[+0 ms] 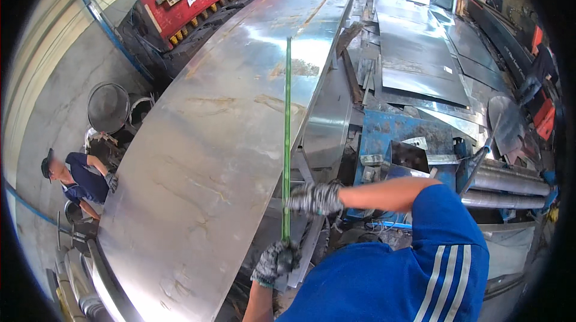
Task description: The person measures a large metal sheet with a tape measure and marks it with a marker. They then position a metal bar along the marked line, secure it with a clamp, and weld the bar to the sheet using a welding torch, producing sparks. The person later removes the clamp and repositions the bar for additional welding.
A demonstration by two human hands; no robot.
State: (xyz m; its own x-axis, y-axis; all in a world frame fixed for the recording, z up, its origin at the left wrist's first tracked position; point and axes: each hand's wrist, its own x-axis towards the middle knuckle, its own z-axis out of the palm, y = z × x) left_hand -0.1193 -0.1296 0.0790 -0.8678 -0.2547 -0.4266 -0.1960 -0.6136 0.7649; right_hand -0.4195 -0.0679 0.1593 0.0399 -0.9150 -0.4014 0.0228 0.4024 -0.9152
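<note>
Head — green strip (287,112) in both hands (276,262) (315,198)

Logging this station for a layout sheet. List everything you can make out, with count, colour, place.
Large metal sheet: 1, silver, centre-left
Green strip: 1, green, upright in picture, centre
Red machine: 1, red, upper left
Smaller metal sheets: several, silver, upper right
Blue bench: 1, blue, right of centre
Rollers: at least 2, silver, right
Round drum: 1, dark grey, left
Co-worker: 1, navy shirt, left
Scrap and small clutter: too jumbled to count
Shirt: 1, blue with white stripes, lower right
Left hand: 1, grey-black glove, strip's lower end
Right hand: 1, grey-black glove, at strip
</note>
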